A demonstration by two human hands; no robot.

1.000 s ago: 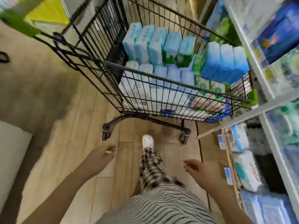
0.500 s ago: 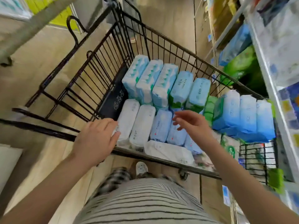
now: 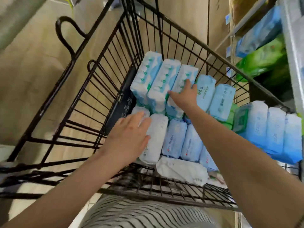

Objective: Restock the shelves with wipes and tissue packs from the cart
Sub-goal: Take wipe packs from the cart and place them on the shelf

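At nine o'clock a broad stretch of wooden floor (image 3: 32, 83) is left free beside the black wire cart (image 3: 121, 109), and more floor is seen through the bare wire of its left wall. The left hand (image 3: 130, 139) is laid flat, fingers straight and released, on the leftmost white pack (image 3: 139, 111) of the near row. Its fingertips reach the edge of the second white pack (image 3: 156, 137) at three o'clock of it. Three blue packs (image 3: 174, 139) are lined edge to edge toward three o'clock in that row. A crosswise white pack (image 3: 182, 171) is lodged against the near rim at six o'clock. At twelve o'clock five upright packs are stood side by side in a far row. The right hand (image 3: 184, 96) is spread over the third pack (image 3: 185, 71) of that row, thumb at its left seam and fingertips at its right seam; whether the pack is actually clamped cannot be told. At three o'clock a block of upright blue packs (image 3: 271, 132) is crowded along the cart's right rim, with a green-lidded pack (image 3: 241, 120) at its left edge. The shelves (image 3: 292, 46) are found at two o'clock, near that rim, stocked with a blue shelf pack (image 3: 259, 33) and a green shelf pack (image 3: 263, 60); only a strip of floor is seen between cart and shelves
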